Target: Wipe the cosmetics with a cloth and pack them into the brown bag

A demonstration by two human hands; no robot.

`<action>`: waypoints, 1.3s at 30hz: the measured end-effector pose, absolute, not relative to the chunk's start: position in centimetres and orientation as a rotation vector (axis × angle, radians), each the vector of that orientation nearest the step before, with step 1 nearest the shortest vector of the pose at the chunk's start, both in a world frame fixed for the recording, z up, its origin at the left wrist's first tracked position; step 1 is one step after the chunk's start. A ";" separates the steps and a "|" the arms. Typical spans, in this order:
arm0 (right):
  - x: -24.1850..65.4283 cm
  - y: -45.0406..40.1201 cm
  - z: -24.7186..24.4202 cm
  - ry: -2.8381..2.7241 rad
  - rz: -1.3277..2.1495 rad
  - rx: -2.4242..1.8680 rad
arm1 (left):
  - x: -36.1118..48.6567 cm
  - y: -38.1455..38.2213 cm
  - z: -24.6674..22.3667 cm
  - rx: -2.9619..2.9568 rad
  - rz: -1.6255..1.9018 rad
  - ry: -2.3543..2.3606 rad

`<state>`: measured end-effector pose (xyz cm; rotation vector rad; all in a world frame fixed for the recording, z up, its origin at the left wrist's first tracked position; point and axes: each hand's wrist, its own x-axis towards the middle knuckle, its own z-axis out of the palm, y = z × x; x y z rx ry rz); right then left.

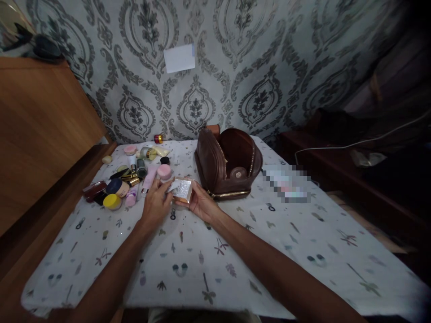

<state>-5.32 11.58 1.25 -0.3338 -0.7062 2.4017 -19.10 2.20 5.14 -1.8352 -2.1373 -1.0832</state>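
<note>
My right hand [204,202] grips a small glittery silver box [184,189] with gold-coloured sides, which looks like a makeup compact. Pressed to its top, on the left side, is a small white wipe [173,185] pinched in the fingers of my left hand [156,201]. Just behind my hands stands an open brown leather bag [210,163], its zip undone and its dark inside showing. Close to my left hand lie a round pink jar [164,171] and a pale pink tube [149,177].
To the left are several cosmetics, among them a yellow-lidded jar [112,202] and a dark blue-lidded jar [117,187]. A red and gold jar [158,139] sits near the wall. A blurred-out flat object [286,183] lies right of the bag. A wooden cabinet [47,130] borders the left.
</note>
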 end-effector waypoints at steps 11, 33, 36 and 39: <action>-5.7 11.6 1.2 -0.580 2.305 -0.384 | -17.0 1.6 3.9 -1.995 -0.740 -1.958; -5.3 9.7 1.4 -1.634 1.540 -0.407 | -18.8 1.3 6.1 -1.848 -1.068 -1.829; -5.4 9.8 1.6 -1.394 1.779 -0.334 | -19.6 1.8 6.3 -1.775 -1.384 -2.002; -5.3 9.9 1.6 -1.083 2.111 -0.316 | -20.1 2.4 6.0 -1.735 -1.946 -2.164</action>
